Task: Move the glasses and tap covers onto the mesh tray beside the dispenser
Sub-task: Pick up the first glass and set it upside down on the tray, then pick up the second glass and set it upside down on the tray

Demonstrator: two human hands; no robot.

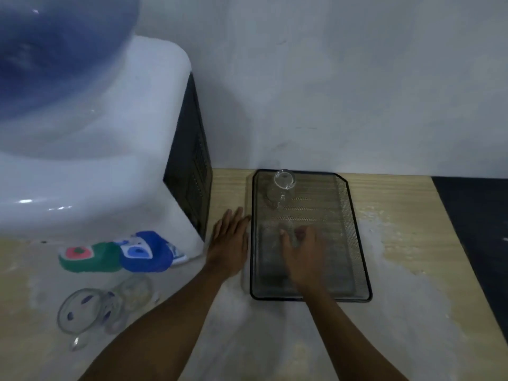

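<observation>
A black mesh tray (354, 215) lies on the wooden table, right of the water dispenser (90, 166). One clear glass (284, 182) stands upside down in its far left corner. My right hand (305, 254) is over the middle of the tray, fingers curled on a blurred clear glass (291, 233). My left hand (229, 243) rests flat and open on the table against the tray's left edge. A green tap cover (88, 255) and a blue tap cover (145, 251) lie at the dispenser's front. Two clear glasses, one with blue spots (88, 312) and another (134, 291), lie at the lower left.
The dispenser carries a blue water bottle (55, 50) and fills the left of the view. A grey wall (330, 92) stands right behind the tray. The tabletop (406, 221) ends on the right at a dark floor (478, 229).
</observation>
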